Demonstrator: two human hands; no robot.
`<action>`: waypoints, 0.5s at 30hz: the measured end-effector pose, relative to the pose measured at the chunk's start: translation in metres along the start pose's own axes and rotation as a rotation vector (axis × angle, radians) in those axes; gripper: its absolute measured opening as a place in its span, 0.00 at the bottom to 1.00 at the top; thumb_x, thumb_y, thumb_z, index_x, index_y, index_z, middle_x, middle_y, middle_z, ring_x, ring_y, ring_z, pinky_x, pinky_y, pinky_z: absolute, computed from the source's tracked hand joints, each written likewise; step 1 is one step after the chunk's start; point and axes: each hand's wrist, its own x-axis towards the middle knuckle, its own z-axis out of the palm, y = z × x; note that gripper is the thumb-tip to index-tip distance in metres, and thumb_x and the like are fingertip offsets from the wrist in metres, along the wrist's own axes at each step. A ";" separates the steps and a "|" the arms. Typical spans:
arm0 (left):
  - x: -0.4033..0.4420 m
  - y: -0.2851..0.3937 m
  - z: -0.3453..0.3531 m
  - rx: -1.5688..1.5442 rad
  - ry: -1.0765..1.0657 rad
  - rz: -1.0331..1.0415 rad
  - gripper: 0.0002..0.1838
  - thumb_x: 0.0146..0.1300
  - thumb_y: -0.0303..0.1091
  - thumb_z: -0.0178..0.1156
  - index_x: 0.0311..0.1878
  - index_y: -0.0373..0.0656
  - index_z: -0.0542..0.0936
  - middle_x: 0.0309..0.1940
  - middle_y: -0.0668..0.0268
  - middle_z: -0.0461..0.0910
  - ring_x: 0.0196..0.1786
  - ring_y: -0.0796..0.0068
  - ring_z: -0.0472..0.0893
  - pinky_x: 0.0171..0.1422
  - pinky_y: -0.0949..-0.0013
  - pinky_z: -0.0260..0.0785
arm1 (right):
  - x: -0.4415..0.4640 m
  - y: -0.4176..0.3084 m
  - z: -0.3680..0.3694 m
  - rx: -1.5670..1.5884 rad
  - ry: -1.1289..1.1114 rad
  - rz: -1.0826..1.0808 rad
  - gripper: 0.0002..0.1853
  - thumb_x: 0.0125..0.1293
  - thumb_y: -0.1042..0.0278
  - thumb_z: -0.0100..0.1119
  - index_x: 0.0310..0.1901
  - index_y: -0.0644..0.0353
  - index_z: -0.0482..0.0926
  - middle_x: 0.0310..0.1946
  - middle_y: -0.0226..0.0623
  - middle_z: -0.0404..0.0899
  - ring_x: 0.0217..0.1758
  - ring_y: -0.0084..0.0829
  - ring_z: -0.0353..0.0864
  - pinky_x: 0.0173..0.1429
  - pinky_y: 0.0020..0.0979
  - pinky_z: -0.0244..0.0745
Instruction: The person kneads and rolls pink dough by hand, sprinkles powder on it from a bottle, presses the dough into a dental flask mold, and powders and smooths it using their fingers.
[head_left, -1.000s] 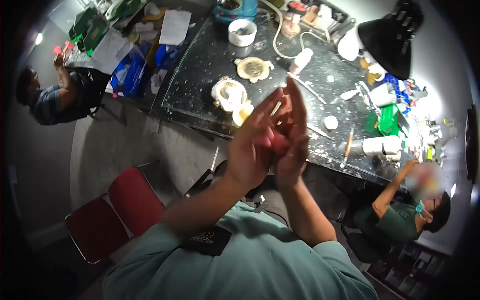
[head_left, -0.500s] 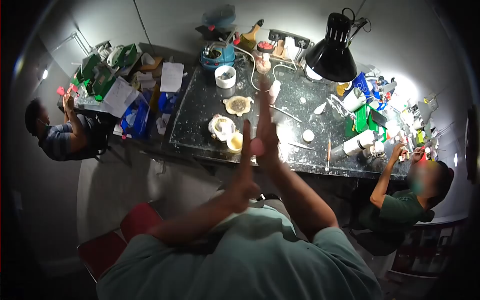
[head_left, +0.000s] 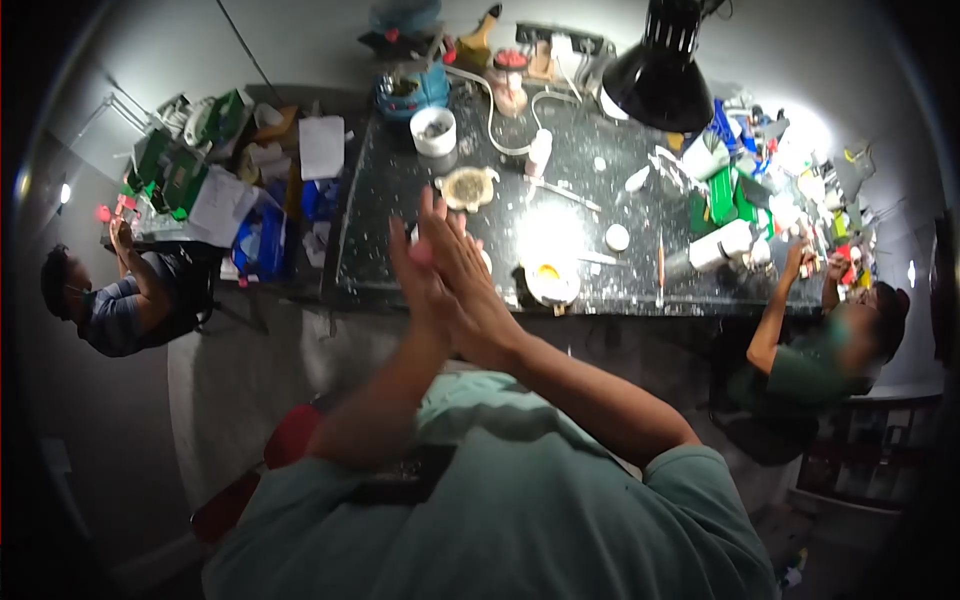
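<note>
My left hand point(head_left: 416, 280) and my right hand point(head_left: 478, 295) are meeting palm to palm, the fingers long and almost straight. A soft-looking pink lump point(head_left: 421, 253) is between them, near the fingers, above the front part of the black bench point(head_left: 375, 235). Just beyond my fingertips lies one flat cream piece point(head_left: 467, 187); farther, the white bowl point(head_left: 433, 132). At right, a round piece with yellow centre point(head_left: 552, 284) rests by the front edge.

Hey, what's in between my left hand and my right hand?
In the head view, a small pink lump shows between the left hand and right hand; the hands hide how far down it reaches.
</note>
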 end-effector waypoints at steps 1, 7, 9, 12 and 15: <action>0.006 -0.001 -0.006 -0.045 0.015 -0.145 0.44 0.77 0.70 0.35 0.87 0.54 0.47 0.87 0.63 0.46 0.88 0.60 0.48 0.85 0.47 0.46 | 0.005 -0.007 -0.008 0.125 -0.034 0.083 0.35 0.82 0.51 0.46 0.83 0.56 0.52 0.79 0.50 0.60 0.81 0.43 0.60 0.79 0.39 0.59; 0.003 0.003 0.000 -0.218 0.206 -0.374 0.38 0.78 0.64 0.38 0.82 0.53 0.58 0.85 0.59 0.52 0.86 0.55 0.52 0.82 0.50 0.56 | -0.009 0.008 -0.072 -0.041 -0.128 -0.016 0.31 0.69 0.62 0.69 0.72 0.54 0.74 0.57 0.50 0.84 0.56 0.44 0.86 0.60 0.37 0.80; 0.004 -0.002 -0.001 -0.204 0.313 -0.320 0.32 0.80 0.57 0.42 0.79 0.50 0.64 0.84 0.56 0.54 0.85 0.56 0.56 0.81 0.53 0.59 | -0.020 0.028 -0.069 -0.164 -0.087 -0.173 0.27 0.64 0.68 0.71 0.66 0.51 0.81 0.53 0.45 0.86 0.47 0.47 0.88 0.54 0.39 0.84; -0.003 -0.018 -0.009 -0.102 0.344 -0.312 0.31 0.80 0.54 0.45 0.78 0.48 0.66 0.83 0.56 0.56 0.83 0.58 0.59 0.79 0.52 0.60 | -0.019 0.049 -0.072 0.042 -0.241 0.141 0.23 0.65 0.67 0.71 0.63 0.53 0.83 0.50 0.45 0.87 0.45 0.43 0.90 0.52 0.39 0.84; -0.005 -0.027 -0.038 0.402 0.467 -0.215 0.24 0.79 0.47 0.53 0.70 0.44 0.77 0.70 0.61 0.75 0.69 0.70 0.75 0.71 0.66 0.67 | -0.005 0.065 -0.071 0.090 -0.211 0.283 0.18 0.66 0.60 0.73 0.54 0.58 0.86 0.42 0.44 0.90 0.43 0.38 0.91 0.49 0.38 0.84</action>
